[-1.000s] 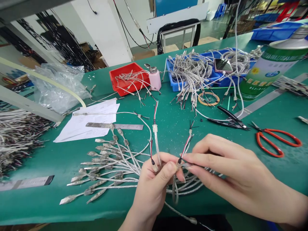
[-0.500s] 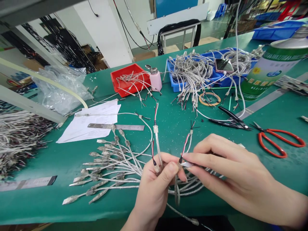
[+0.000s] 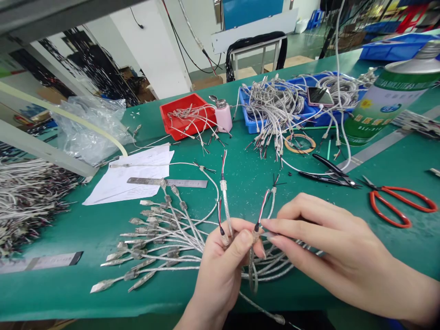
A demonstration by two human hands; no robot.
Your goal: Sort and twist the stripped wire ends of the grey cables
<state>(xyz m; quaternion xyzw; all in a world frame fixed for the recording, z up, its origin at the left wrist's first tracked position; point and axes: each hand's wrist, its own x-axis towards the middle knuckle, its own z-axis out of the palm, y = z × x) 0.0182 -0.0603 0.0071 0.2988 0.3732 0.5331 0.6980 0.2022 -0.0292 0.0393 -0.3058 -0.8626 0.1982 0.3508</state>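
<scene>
My left hand (image 3: 223, 261) is closed round a few clear-jacketed cables. One cable (image 3: 255, 236) sits pinched under the thumb, its thin red, white and black wires (image 3: 262, 208) fanned out above a dark collar. A second cable end (image 3: 225, 201) stands upright beyond the knuckles. From the right, my right hand (image 3: 319, 247) pinches a small flat greyish piece (image 3: 268, 234) against the pinched cable's neck; its exact kind is unclear. Its fingertips lie close to the left thumb. Below and left, several cables with flat metal plugs (image 3: 101, 286) spread over the green table (image 3: 62, 298).
A steel ruler (image 3: 168, 182) lies partly on paper (image 3: 137, 160). Behind are a red tray (image 3: 172, 133), a pink bottle (image 3: 224, 119) and blue bins (image 3: 252, 124) of cables. Black cutters (image 3: 330, 172), red-handled scissors (image 3: 388, 213) and a green can (image 3: 381, 107) are on the right.
The flat piece in my right fingers sits slightly lower and looks darker against the cable. Both hands otherwise keep their places; the whole view has shifted slightly.
</scene>
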